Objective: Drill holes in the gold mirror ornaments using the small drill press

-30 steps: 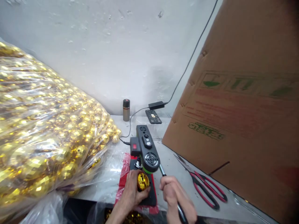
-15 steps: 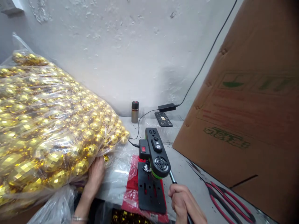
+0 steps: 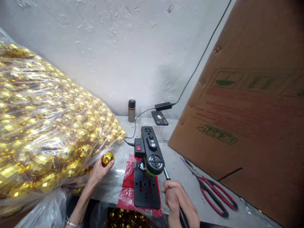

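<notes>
A shiny gold faceted ball (image 3: 108, 158) sits between the fingers and thumb of my left hand (image 3: 99, 171), beside the plastic bag. That clear bag (image 3: 54, 126) is filled with many more gold balls and covers the left side. My right hand (image 3: 179, 201) is wrapped around the dark-gripped metal lever (image 3: 167, 174) of a black press-like machine (image 3: 153, 148). The machine has two round vents, a box with a red switch and a slotted black base plate (image 3: 146, 191). Red plastic (image 3: 125, 193) lies under the base.
Red-and-black handled scissors (image 3: 215, 196) lie right of the machine, by a large cardboard box (image 3: 237, 104). Behind stand a small black-capped bottle (image 3: 131, 110), a phone-like black slab (image 3: 159, 118) and a power adapter (image 3: 163, 105) with its cable. Gold pieces (image 3: 128, 218) show below the table edge.
My left hand has come out from the bag's edge with a gold ball now plainly in its fingers. My right hand stays on the lever. The whole view has shifted slightly.
</notes>
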Motion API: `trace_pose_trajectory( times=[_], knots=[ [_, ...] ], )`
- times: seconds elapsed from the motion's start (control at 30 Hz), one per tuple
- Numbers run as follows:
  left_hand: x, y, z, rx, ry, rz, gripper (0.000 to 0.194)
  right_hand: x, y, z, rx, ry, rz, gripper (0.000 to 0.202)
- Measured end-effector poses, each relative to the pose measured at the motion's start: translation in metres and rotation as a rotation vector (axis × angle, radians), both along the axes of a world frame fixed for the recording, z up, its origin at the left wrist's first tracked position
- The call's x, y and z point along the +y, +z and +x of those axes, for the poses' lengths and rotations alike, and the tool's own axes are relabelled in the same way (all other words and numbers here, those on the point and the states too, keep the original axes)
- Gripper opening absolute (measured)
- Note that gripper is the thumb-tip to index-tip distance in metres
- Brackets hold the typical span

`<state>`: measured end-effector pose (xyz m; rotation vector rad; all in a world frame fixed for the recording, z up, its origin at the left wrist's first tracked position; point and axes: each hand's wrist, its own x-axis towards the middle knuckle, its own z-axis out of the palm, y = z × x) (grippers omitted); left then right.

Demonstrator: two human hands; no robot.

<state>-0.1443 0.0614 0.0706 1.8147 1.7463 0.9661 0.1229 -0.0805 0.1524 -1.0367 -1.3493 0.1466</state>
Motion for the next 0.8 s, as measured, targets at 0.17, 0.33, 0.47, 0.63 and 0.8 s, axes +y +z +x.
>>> trace_pose_trajectory(
  times=[0.17, 0.33, 0.47, 0.63, 0.8],
  knots=[
    [-0.039, -0.034, 0.034, 0.021, -0.165, 0.167, 0.049, 0.0, -0.001, 0.003, -0.038, 0.01, 0.024, 0.027],
    [-0.063, -0.063, 0.05, 0.193, -0.283, 0.09, 0.063, -0.001, -0.001, 0.003, -0.065, -0.001, 0.014, 0.027],
    [-0.057, -0.057, 0.048, -0.016, -0.22, -0.045, 0.047, 0.0, -0.003, 0.001, -0.052, -0.015, 0.037, 0.029],
    [-0.052, -0.034, 0.057, -0.062, -0.175, -0.127, 0.052, -0.001, -0.003, 0.0, -0.049, -0.021, 0.034, 0.03],
    [-0.051, -0.027, 0.079, -0.277, -0.142, -0.191, 0.053, 0.002, 0.015, -0.002, 0.003, -0.028, 0.007, 0.029]
  ],
)
